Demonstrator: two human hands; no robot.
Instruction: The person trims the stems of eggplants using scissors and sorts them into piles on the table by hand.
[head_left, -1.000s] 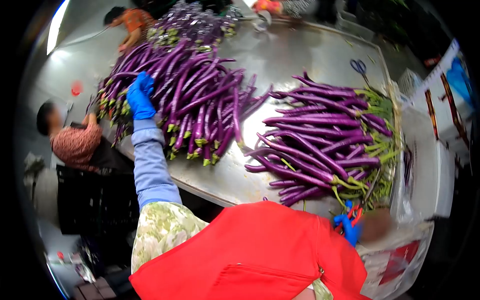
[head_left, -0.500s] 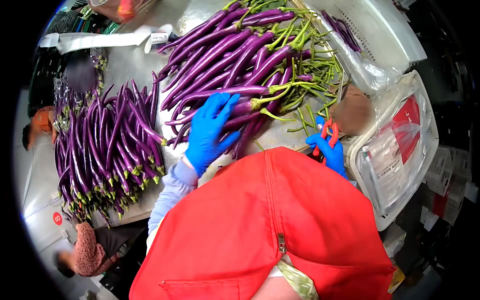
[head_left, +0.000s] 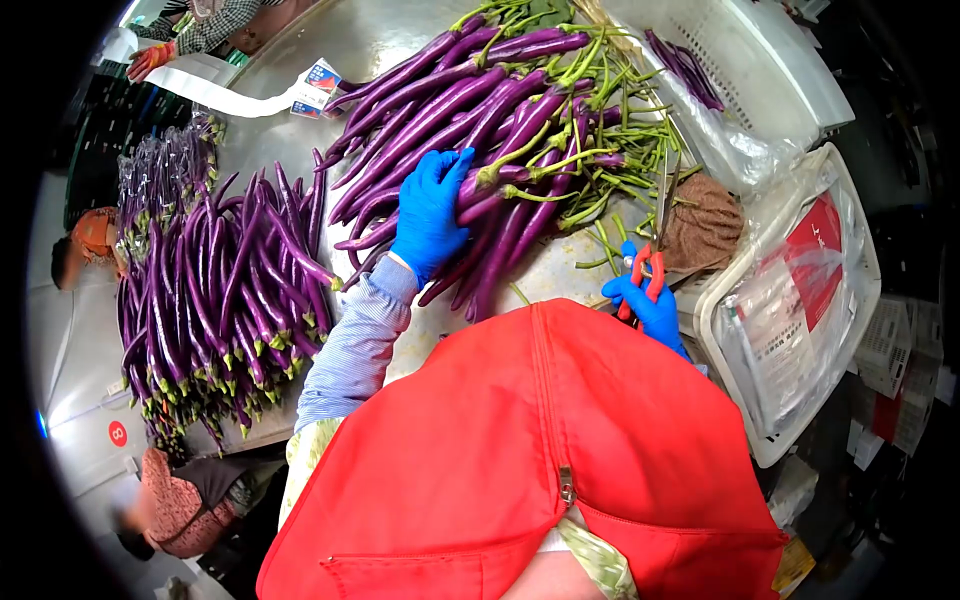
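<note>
My left hand (head_left: pixel 430 215), in a blue glove, is closed round a purple eggplant (head_left: pixel 482 207) near its green stem, at the lower edge of the right-hand eggplant pile (head_left: pixel 440 110). Red-handled scissors (head_left: pixel 650 270) are in my right hand (head_left: pixel 645 305), also gloved in blue, with the blades pointing up past the green stems (head_left: pixel 640 150). A second pile of eggplants (head_left: pixel 220 290), stem ends toward the bottom, lies on the left of the metal table (head_left: pixel 300 50).
Bagged eggplants (head_left: pixel 165 170) lie at the far left. A brown cloth bundle (head_left: pixel 705 222) and a white basket of plastic bags (head_left: pixel 790 300) stand right, below a white crate (head_left: pixel 760 60). Co-workers (head_left: pixel 180 505) are at the left and top left.
My left hand has come from the left pile to the right pile and its fingers have closed on an eggplant. My right hand still holds the scissors. The view has turned.
</note>
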